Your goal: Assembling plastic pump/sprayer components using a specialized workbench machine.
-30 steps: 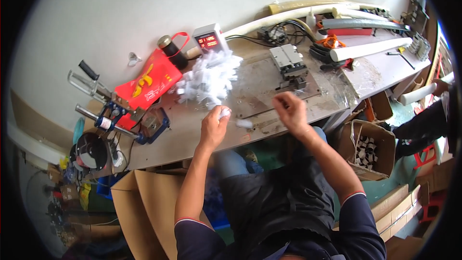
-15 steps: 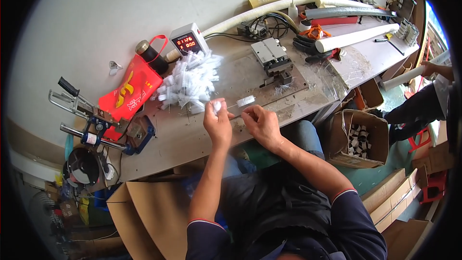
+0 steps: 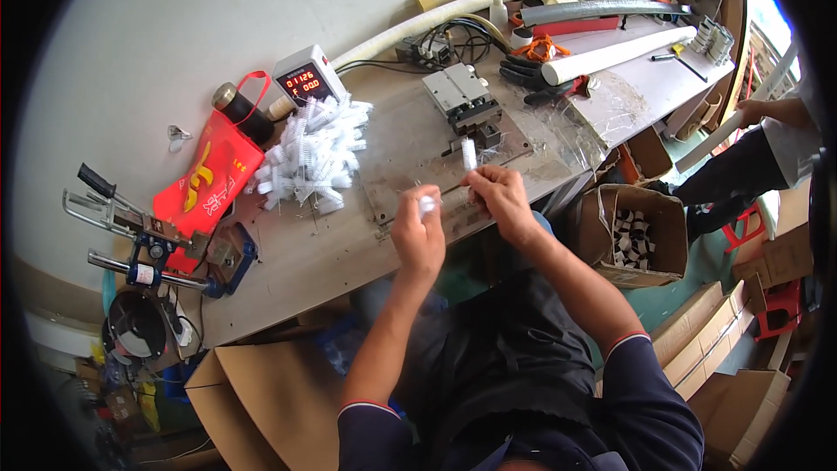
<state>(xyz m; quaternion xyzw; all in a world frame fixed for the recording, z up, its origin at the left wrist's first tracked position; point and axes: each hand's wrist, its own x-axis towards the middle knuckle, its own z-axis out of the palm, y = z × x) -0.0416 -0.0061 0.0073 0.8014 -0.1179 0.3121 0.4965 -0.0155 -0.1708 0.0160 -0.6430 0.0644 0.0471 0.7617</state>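
My right hand (image 3: 504, 201) is closed, pinching the lower end of a small white bristle brush (image 3: 469, 154) that stands upright above the fingers. To its left my left hand (image 3: 418, 231) is curled round a white piece (image 3: 426, 205), blurred and mostly covered by the fingers. The two hands are apart, over the front edge of the workbench (image 3: 288, 253). Just beyond the brush sits a small metal press-like fixture (image 3: 462, 96) on a flat plate. Farther left lies a heap of similar white brushes (image 3: 314, 153).
Behind the heap stands a counter box with red digits (image 3: 307, 78), beside a black flask (image 3: 242, 112) and red bag (image 3: 209, 174). A blue clamp device (image 3: 153, 249) is far left. Long tubes (image 3: 619, 57) lie at right. Below are cartons (image 3: 680, 244); another person's hand (image 3: 751, 113) holds a tube.
The brush in my right hand has turned from lying sideways to upright and has come closer to the fixture. Both hands have moved right, and the whole view has shifted.
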